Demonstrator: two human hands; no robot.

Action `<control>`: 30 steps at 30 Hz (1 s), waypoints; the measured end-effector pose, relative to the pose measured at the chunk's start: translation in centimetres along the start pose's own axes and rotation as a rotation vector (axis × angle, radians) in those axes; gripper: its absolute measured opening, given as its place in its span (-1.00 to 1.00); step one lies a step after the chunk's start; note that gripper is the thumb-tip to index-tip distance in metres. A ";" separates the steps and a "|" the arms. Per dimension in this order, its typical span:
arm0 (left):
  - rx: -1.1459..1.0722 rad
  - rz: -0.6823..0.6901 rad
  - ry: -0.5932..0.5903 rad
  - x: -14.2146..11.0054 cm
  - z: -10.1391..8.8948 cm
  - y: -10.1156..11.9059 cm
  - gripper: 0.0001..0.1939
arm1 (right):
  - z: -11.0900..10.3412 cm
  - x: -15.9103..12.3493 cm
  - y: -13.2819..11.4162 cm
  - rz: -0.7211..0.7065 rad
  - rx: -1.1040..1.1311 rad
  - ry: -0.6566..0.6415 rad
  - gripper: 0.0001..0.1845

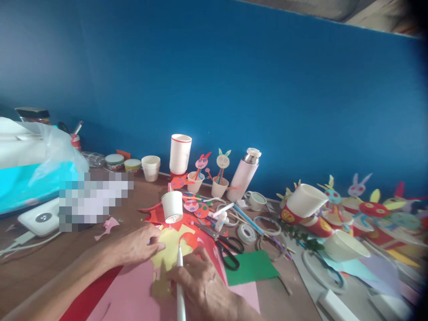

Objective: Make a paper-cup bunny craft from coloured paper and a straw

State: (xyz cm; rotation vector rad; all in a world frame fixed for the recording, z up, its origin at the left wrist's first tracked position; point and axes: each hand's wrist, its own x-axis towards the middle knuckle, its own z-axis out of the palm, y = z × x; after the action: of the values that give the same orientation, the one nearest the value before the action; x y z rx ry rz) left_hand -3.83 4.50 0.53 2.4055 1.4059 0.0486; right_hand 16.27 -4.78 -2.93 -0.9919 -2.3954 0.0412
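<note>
A person's right hand (205,276) wraps its grip around a white pen (180,285) above yellow paper (163,256) on the tabletop (279,305). The pen's long axis runs nearly straight ahead, its narrow tip pointing away from the person, beside an orange cutout (193,240). Left hand (143,244) is at the paper's left edge; whether its grip pinches anything cannot be made out.

blue wall (214,80), paler leftward | grey surface (321,8) above right | brown tabletop (30,269)
</note>
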 end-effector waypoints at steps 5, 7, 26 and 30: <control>0.044 -0.041 -0.018 -0.4 -1.2 1.2 -0.73 | 0.3 -0.3 0.2 -0.047 -0.057 0.028 -0.75; 0.009 -0.019 -0.041 -0.7 -2.1 1.8 -0.74 | 0.4 -0.4 0.2 -0.051 -0.026 0.059 -0.76; -0.828 0.128 -0.084 -1.1 1.1 6.5 -0.78 | -2.2 0.9 0.1 0.780 0.910 0.392 -0.80; -0.858 0.085 -0.096 -0.9 1.5 6.4 -0.79 | -2.8 1.1 -0.3 0.789 0.819 0.352 -0.84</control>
State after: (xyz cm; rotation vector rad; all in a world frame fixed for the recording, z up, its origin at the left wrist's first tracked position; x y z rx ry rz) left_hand 1.37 0.52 1.29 1.7122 0.9536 0.4520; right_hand 16.84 -4.76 0.05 -1.2861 -1.3223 0.9524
